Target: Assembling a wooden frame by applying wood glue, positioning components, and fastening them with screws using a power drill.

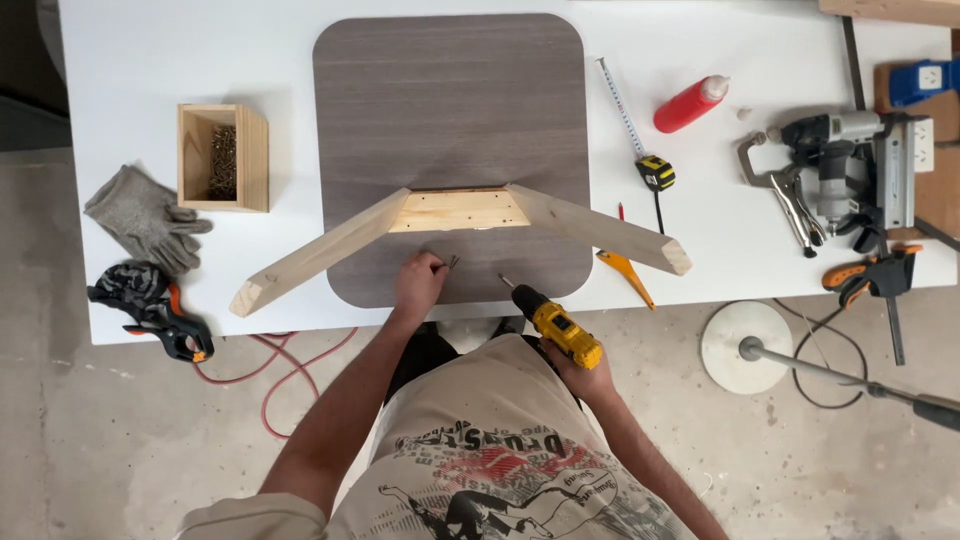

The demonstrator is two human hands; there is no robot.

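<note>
Head view: looked straight down on white workbench (150,60), grey rounded panel (450,110) lying flat at centre.
Left hand (418,280): pinched screws (453,262) at fingertips, over panel's near edge.
Right hand (580,372): gripped yellow drill (555,325), bit aimed up-left toward panel.
Wooden frame (460,210): short block between two splayed legs, resting on panel.
Doing it well, judged: screw set square to wood, bit seated fully, slow start, fingers clear of tip.
Wooden box (250,160): open-topped, left of panel, held small fasteners.
Red bottle (690,105): lay on its side, right of panel, pale nozzle.
Tape measure (655,172): yellow-black case, blade extended.
Labels: blue box (925,80) at far right; markings unreadable.
</note>
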